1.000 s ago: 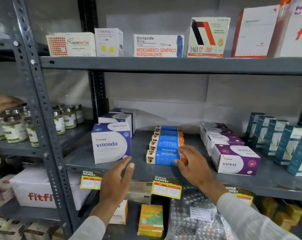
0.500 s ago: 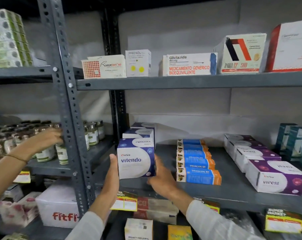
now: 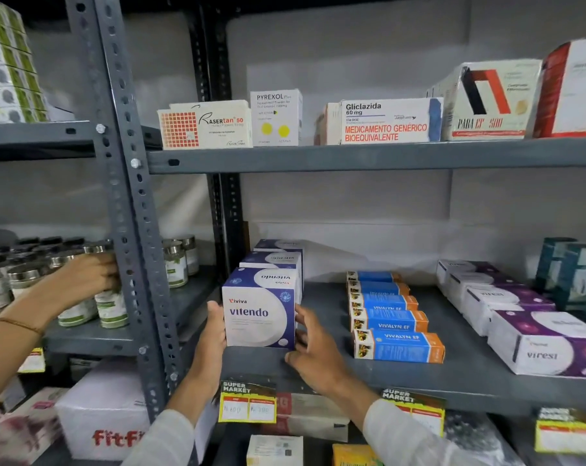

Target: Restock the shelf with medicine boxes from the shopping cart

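Note:
The front white-and-blue vitendo box (image 3: 259, 314) stands at the left end of the grey middle shelf (image 3: 402, 375), at the head of a row of two more vitendo boxes (image 3: 273, 260). My left hand (image 3: 214, 334) lies flat against its left side. My right hand (image 3: 313, 351) presses its right side and lower corner, fingers spread. The box is held between both hands, its base on the shelf. The shopping cart is out of view.
Blue-orange Vivalyn boxes (image 3: 397, 346) and purple viresi boxes (image 3: 547, 348) sit to the right. Another person's hand (image 3: 83, 277) reaches among jars (image 3: 110, 307) on the left shelf. An upright post (image 3: 133, 247) stands between. Boxes line the top shelf (image 3: 352, 156).
My right hand left the Vivalyn boxes and both hands closed onto the sides of the front vitendo box. The view shifted left and nearer. Another person's hand reached into the jars.

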Available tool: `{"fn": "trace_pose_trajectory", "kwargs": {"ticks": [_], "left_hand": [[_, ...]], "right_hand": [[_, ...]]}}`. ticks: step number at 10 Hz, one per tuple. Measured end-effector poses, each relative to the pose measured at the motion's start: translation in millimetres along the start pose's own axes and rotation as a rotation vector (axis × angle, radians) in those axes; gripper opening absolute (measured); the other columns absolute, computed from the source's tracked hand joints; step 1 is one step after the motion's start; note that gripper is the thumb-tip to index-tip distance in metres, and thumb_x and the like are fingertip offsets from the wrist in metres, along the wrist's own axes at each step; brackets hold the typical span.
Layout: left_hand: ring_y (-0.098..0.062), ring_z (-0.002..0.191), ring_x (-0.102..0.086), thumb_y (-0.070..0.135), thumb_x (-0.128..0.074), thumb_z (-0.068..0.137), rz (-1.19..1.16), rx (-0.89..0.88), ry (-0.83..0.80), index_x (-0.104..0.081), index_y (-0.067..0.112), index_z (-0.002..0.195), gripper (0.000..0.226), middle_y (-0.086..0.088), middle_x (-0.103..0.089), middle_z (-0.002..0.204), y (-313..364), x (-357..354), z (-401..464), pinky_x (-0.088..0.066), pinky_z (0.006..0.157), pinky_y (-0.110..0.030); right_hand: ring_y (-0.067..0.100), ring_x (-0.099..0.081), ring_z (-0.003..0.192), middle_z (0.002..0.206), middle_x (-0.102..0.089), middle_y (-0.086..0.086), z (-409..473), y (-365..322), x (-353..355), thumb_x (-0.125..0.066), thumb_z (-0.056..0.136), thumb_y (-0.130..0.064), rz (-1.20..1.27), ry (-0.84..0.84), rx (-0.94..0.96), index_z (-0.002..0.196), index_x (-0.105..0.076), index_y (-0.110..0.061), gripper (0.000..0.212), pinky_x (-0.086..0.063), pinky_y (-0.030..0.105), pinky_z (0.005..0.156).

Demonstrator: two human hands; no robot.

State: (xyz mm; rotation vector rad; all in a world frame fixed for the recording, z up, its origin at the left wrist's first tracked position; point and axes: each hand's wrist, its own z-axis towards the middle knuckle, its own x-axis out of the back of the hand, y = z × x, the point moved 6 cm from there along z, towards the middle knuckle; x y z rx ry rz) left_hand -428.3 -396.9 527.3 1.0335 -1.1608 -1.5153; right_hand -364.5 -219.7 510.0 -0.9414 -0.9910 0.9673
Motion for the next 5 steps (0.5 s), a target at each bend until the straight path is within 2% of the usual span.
{"fn": "trace_pose_trajectory", "kwargs": {"ticks": [1,2,3,4,5], "left_hand": [[0.007,0.105,-0.064,0.069,-0.016,0.095,0.011,0.004,-0.008,-0.061,0.048,0.113,0.053,0.035,-0.075,0.096,0.5,-0.6,0.2,-0.045,0.088,-0.020],[0.004,0.110,-0.063,0.067,-0.016,0.098,0.008,0.005,-0.002,-0.061,0.047,0.116,0.052,0.028,-0.074,0.107,1.0,-2.3,-1.5,-0.044,0.092,-0.022],[-0.004,0.116,-0.062,0.065,-0.016,0.100,-0.013,-0.005,0.015,-0.060,0.043,0.125,0.056,0.013,-0.070,0.121,-0.2,-3.9,-2.6,-0.043,0.101,-0.030],[-0.011,0.120,-0.063,0.066,-0.018,0.100,-0.019,0.013,0.027,-0.059,0.031,0.138,0.066,0.005,-0.071,0.127,-1.7,-4.4,-1.5,-0.046,0.093,-0.027],[-0.015,0.120,-0.065,0.071,-0.023,0.097,-0.010,0.002,0.066,-0.063,0.034,0.131,0.065,0.004,-0.073,0.126,1.9,-4.6,-6.0,-0.048,0.095,-0.031]], "right_hand": [[-0.002,-0.059,0.116,0.123,-0.052,-0.040,-1.3,2.2,-1.1,-0.078,0.082,-0.015,0.000,0.000,0.001,0.113,-0.036,-0.083,0.086,-0.058,0.017,0.083],[-0.003,-0.058,0.115,0.123,-0.051,-0.040,-3.1,0.9,-1.1,-0.079,0.083,-0.015,0.007,-0.006,-0.001,0.112,-0.035,-0.084,0.086,-0.056,0.014,0.080],[-0.003,-0.057,0.116,0.127,-0.050,-0.036,-2.9,1.1,-1.1,-0.078,0.085,-0.012,0.007,-0.022,-0.005,0.112,-0.033,-0.084,0.089,-0.054,0.011,0.076],[0.002,-0.055,0.123,0.135,-0.051,-0.027,-2.5,1.1,-0.7,-0.076,0.084,-0.007,0.013,-0.052,0.010,0.116,-0.030,-0.084,0.095,-0.055,0.013,0.082],[0.007,-0.053,0.129,0.139,-0.051,-0.021,-6.1,-4.6,-1.6,-0.074,0.083,-0.007,0.010,-0.086,0.022,0.116,-0.029,-0.085,0.096,-0.056,0.022,0.094]]}}
